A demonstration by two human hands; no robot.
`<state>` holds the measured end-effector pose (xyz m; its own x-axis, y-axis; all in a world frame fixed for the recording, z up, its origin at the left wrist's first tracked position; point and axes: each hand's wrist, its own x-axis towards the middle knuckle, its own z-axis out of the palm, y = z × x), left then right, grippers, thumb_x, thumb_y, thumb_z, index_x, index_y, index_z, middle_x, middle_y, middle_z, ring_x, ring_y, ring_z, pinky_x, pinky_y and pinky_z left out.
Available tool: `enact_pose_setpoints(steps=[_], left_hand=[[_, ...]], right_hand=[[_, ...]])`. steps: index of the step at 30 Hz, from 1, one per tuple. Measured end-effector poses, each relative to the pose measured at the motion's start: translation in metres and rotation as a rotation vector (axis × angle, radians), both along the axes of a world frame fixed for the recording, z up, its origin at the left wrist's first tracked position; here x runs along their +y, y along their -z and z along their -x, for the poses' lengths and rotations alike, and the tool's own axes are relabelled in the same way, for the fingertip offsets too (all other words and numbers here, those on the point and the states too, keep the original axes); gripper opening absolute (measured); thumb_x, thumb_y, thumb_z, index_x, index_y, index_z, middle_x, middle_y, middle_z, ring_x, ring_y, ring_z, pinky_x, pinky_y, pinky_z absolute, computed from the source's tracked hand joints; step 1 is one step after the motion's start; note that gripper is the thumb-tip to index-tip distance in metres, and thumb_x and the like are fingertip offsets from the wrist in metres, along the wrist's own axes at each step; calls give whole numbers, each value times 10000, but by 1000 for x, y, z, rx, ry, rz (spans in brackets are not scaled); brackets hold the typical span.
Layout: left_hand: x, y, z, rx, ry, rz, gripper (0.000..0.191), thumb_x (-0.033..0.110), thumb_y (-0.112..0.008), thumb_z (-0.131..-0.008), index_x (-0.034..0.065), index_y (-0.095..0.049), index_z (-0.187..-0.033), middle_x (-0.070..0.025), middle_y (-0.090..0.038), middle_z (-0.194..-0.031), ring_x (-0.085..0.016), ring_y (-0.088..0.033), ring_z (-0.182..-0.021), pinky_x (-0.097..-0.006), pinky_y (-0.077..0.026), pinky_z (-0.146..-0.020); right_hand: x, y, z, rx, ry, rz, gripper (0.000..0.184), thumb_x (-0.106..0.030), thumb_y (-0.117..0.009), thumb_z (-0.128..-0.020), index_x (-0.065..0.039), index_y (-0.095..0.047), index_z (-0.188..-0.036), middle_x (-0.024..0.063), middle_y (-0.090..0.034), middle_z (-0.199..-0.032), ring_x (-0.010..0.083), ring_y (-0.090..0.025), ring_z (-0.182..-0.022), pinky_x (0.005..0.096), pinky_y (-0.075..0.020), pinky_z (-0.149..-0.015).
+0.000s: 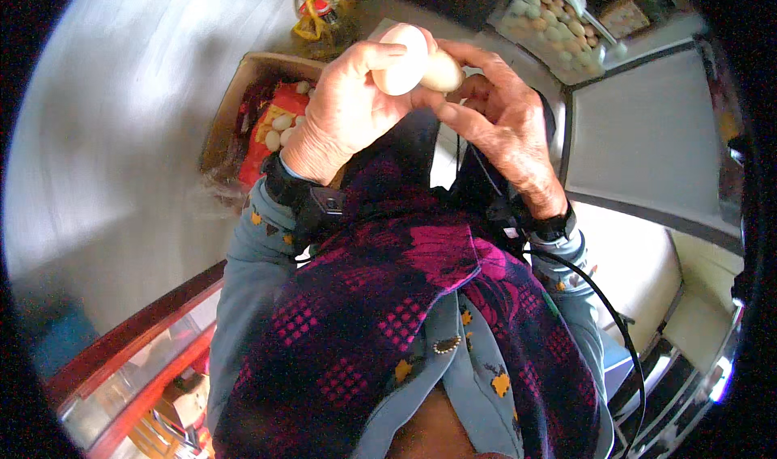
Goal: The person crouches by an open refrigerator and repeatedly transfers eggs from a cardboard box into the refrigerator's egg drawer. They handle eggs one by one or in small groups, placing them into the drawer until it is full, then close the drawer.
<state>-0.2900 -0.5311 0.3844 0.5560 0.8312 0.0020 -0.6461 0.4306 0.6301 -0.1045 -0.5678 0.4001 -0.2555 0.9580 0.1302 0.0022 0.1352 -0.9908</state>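
My left hand (346, 95) holds a white egg (400, 61), its thumb across the near side. A cream-coloured egg (443, 72) sits against the white one, its left end hidden behind it. My right hand (504, 107) is curved around the cream egg's right side. Its index finger reaches over the top, while the thumb lies below. Whether these right fingers grip the egg or only touch it is not clear. Below and left of my hands stands a cardboard box (243, 76) with several white eggs (281, 123) on red-and-yellow material (291, 102).
Behind the box sits a yellow-handled plastic bag (312, 25). At the upper right, a container holds many eggs (555, 25), above a pale panel (637, 137). A black cable (613, 313) hangs by my right arm. Wooden-edged shelving (139, 319) stands at lower left.
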Motion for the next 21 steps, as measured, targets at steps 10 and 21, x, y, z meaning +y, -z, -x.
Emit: enact_pose_setpoints(steps=[10,21], left_hand=[[-3,-7,-44,384,-90,-90,186,108,-545,-814,48,-586,-984,-70,-599,-985,-190,-555,-962,-323,-454,-843],[12,-8,-66,68,29,190,266,86,-538,-814,7,-551,-1068,-112,-599,-1060,-245,-578,-1041,-456,-502,-915]], right_hand=[[7,9,-23,21,155,147,458,-128,-722,-737,-10,-579,-1156,56,-647,-906,116,-605,-764,261,-508,-682],[14,8,-42,389,355,448,351,-100,-735,-741,10,-610,-1049,56,-639,-807,58,-499,-512,197,-382,-428]])
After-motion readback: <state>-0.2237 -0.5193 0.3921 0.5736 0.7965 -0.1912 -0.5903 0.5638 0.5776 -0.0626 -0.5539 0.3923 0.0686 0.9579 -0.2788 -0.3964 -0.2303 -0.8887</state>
